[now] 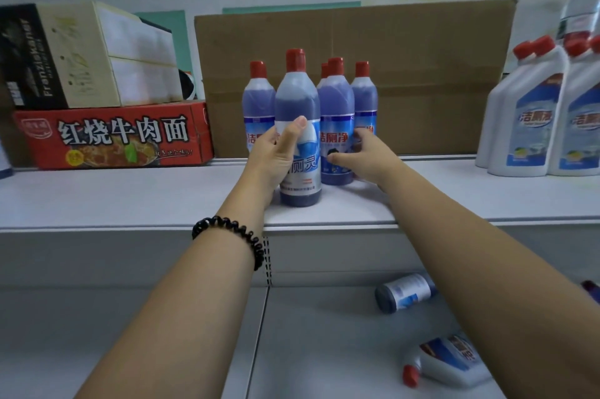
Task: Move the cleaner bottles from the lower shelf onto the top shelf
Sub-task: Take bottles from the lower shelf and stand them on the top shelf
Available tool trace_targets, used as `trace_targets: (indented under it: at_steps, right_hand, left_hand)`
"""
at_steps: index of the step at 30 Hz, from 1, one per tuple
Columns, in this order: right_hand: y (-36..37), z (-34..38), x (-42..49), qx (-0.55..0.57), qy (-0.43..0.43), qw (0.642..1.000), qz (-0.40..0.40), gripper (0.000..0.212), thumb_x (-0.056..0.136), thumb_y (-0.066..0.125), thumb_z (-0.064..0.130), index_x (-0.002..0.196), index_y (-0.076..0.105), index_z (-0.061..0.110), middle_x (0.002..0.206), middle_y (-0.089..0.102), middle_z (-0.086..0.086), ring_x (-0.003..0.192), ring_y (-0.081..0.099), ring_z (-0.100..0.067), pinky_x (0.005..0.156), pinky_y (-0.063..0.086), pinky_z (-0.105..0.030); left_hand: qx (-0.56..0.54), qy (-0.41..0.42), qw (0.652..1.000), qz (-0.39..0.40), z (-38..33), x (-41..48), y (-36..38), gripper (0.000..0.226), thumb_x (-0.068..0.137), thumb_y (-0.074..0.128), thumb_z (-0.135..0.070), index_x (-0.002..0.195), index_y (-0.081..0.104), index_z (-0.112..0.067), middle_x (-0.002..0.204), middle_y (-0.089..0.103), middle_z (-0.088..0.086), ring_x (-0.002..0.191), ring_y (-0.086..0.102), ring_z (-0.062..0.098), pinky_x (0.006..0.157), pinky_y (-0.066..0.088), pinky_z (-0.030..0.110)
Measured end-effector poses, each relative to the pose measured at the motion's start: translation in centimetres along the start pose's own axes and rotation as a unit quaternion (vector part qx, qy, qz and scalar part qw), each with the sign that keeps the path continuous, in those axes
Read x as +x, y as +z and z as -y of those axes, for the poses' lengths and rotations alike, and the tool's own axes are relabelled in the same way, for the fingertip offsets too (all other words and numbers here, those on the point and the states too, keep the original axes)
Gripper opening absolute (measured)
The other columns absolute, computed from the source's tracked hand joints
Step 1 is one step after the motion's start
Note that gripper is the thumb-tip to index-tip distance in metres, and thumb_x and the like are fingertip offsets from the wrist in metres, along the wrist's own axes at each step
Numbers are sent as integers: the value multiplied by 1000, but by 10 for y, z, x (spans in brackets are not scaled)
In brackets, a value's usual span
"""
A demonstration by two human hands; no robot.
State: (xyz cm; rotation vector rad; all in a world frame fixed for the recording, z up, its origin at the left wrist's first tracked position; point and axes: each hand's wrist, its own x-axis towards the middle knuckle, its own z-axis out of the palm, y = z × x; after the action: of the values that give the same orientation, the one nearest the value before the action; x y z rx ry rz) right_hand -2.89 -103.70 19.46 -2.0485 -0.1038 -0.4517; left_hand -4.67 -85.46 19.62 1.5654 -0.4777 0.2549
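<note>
While both arms reach up over the top shelf (130,197), the head view shows the left hand (276,155) wrapped around the front blue bottle (298,99), thumb up its near face and fingers curled behind; the bottle stands upright on the shelf near the front edge. At about three o'clock from it, the right hand (360,155) rests against a second blue bottle (336,125), thumb on the label and fingers round the far side between it and the rightmost bottle (364,96); whether it truly grips cannot be told. A black coil band (233,236) sits on the left wrist.

Behind the held bottle, from ten to two o'clock, more red-capped blue bottles stand bunched together, upright, in front of a flat cardboard sheet (422,73). Far at three o'clock stand white cleaner bottles (526,112) with red caps. At nine o'clock lies a red noodle carton (113,135) with a paler box (91,54) stacked on it.

On the lower shelf (324,350), at five o'clock, one blue bottle (406,291) lies on its side, partly hidden by the right forearm, and a white bottle (451,363) lies nearer the viewer, cap pointing left.
</note>
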Motion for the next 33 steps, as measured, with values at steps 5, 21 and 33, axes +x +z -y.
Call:
trace_targets:
  at_steps: [5, 21, 33]
  right_hand:
    - [2, 0, -2, -4, 5, 1000, -6, 46, 89, 75, 20, 125, 46, 21, 123, 61, 1, 115, 60, -19, 102, 50, -41]
    - [7, 1, -10, -83, 33, 995, 42, 63, 94, 68, 31, 143, 32, 18, 138, 54, -2, 127, 53, -24, 108, 42, -41]
    - [9, 2, -13, -231, 42, 971, 40, 43, 98, 60, 38, 129, 53, 8, 117, 63, -10, 96, 55, -23, 82, 42, -31]
  left_hand:
    - [-12, -8, 1000, -18, -2, -4, 2, 53, 71, 63, -72, 105, 66, -32, 108, 74, -5, 106, 68, 19, 102, 51, 51]
    - [-37, -9, 999, -10, 1, -6, 0, 75, 62, 64, -76, 117, 65, -26, 112, 75, -3, 108, 70, 22, 100, 52, 52]
    - [-44, -16, 998, -38, 2, -8, 0, 59, 71, 76, -66, 111, 61, -26, 113, 73, 0, 104, 71, 20, 98, 54, 49]
